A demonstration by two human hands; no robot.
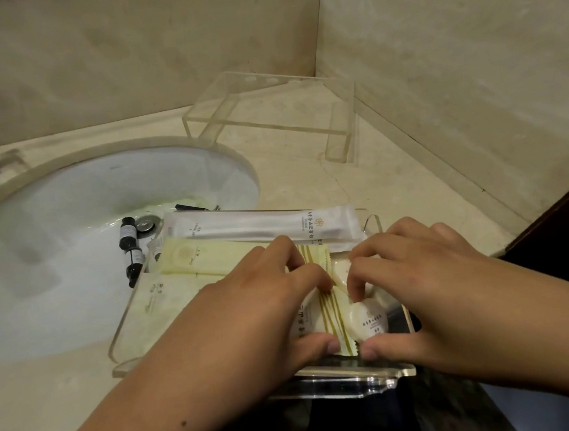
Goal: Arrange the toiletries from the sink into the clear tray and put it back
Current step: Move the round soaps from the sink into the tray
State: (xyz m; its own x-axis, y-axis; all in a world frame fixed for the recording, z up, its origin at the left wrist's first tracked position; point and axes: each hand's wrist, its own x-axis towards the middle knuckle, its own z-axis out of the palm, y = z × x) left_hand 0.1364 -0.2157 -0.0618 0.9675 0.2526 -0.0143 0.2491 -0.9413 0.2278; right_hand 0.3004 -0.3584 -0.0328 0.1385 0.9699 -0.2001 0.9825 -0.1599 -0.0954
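Beige surface (359, 181), basin at 9 o'clock: your left hand (269, 295) and right hand (416, 283) pinch striped sachets (321, 301), squaring them inside the clear tray (123, 349) at 6 o'clock.

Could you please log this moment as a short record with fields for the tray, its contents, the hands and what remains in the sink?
tray: clear acrylic tray at the counter's front edge
contents: long white sachet, pale yellow packets
left hand: on striped sachet
right hand: on round white soap
sink: small dark bottles remain
stand: clear acrylic riser in the corner
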